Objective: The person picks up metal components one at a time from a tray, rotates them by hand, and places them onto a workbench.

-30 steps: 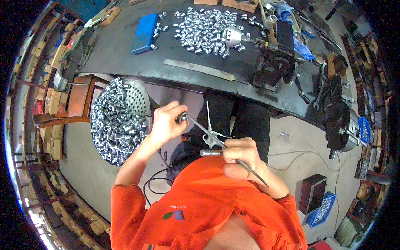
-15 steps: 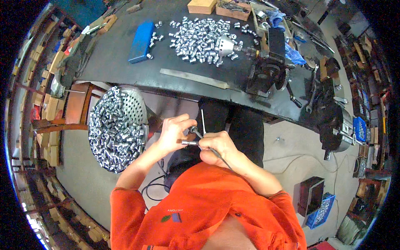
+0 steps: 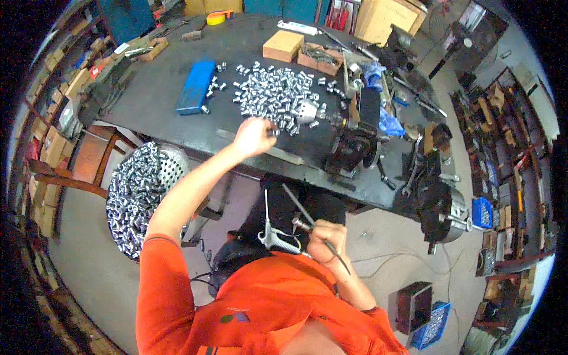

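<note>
My left hand [image 3: 253, 137] is closed over the bench, fingertips around a small metal sleeve [image 3: 272, 133] that they mostly hide. Just beyond it lies a heap of shiny metal sleeves [image 3: 269, 92]. My right hand [image 3: 328, 241], low over my lap, is closed on a thin dark rod [image 3: 297, 201], which slants past both sides of the fist. A short metal cylinder [image 3: 302, 224] also juts from this hand's finger side; its kind is unclear. An air blow gun [image 3: 277, 239] with a long thin nozzle lies on my lap, left of the right hand.
A perforated metal basin [image 3: 173, 165] full of sleeves stands at left beside a wooden chair [image 3: 94, 157]. On the bench are a blue box [image 3: 196, 87], a flat metal bar [image 3: 284, 155] and a black machine [image 3: 352, 148] with a crank. A blue crate [image 3: 432, 325] sits on the floor.
My left hand has moved from my lap up to the sleeve heap. The right hand has shifted right and down, still holding the rod. The view has tilted, showing more of the bench's far side.
</note>
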Action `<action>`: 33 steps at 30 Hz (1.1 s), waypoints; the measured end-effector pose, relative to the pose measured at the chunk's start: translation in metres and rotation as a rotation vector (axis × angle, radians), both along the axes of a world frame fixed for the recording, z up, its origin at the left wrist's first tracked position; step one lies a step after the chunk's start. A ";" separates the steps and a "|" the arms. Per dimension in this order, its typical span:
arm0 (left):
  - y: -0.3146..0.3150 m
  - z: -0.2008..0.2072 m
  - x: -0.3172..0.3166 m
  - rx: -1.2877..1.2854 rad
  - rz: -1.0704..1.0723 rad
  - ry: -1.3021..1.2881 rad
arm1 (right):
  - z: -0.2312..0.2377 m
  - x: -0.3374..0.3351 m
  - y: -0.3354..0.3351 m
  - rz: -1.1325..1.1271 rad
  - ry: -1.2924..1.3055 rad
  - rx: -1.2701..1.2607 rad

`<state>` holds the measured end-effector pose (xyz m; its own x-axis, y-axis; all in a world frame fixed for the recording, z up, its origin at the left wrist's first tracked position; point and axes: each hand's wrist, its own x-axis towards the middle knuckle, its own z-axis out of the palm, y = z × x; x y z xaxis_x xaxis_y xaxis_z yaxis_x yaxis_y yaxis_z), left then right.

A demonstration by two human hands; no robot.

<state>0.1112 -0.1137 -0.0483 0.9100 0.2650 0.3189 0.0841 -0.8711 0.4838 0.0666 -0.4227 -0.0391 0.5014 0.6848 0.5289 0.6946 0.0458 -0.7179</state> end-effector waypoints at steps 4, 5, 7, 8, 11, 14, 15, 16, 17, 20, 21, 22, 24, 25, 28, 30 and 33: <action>0.028 0.036 0.052 -0.483 0.054 -0.146 | -0.005 -0.004 0.001 0.092 0.093 -0.049; 0.030 0.043 0.057 -0.645 0.011 -0.240 | -0.007 -0.007 0.002 0.077 0.097 -0.040; 0.043 0.057 0.056 -0.688 -0.010 -0.314 | -0.005 -0.006 0.003 0.050 0.079 -0.055; 0.041 0.071 0.041 -0.628 -0.005 -0.252 | -0.005 -0.005 0.003 0.034 0.095 -0.057; 0.053 0.076 -0.016 -0.477 0.057 -0.094 | -0.007 -0.008 0.004 0.024 0.115 0.003; 0.082 0.055 -0.102 -0.407 0.059 0.008 | -0.018 -0.014 0.006 0.019 0.111 -0.002; 0.087 0.049 -0.133 -0.424 0.136 0.087 | -0.018 -0.014 0.006 0.032 0.111 -0.020; 0.087 0.044 -0.168 -0.429 0.201 0.108 | -0.018 -0.018 0.010 0.032 0.098 -0.029; 0.091 0.034 -0.202 -0.243 0.206 0.080 | -0.012 -0.019 0.013 0.082 0.154 -0.024; 0.062 0.046 -0.273 -0.013 0.226 0.405 | -0.016 -0.022 0.018 0.095 0.154 -0.037; 0.049 0.052 -0.288 0.206 0.207 0.521 | -0.014 -0.022 0.020 0.106 0.146 -0.045; 0.042 0.049 -0.299 0.177 0.220 0.533 | -0.013 -0.022 0.022 0.114 0.139 -0.052; 0.032 0.045 -0.309 0.113 0.230 0.481 | -0.007 -0.022 0.023 0.177 0.193 -0.039; 0.029 0.046 -0.311 0.144 0.256 0.511 | -0.005 -0.022 0.023 0.204 0.222 -0.032; 0.025 0.039 -0.315 0.230 0.315 0.540 | -0.006 -0.023 0.017 0.144 0.117 -0.062; 0.034 0.014 -0.320 0.400 0.306 0.531 | -0.001 -0.025 0.014 0.142 0.152 -0.071; 0.042 -0.006 -0.317 0.499 0.288 0.474 | 0.002 -0.026 0.012 0.112 0.138 -0.093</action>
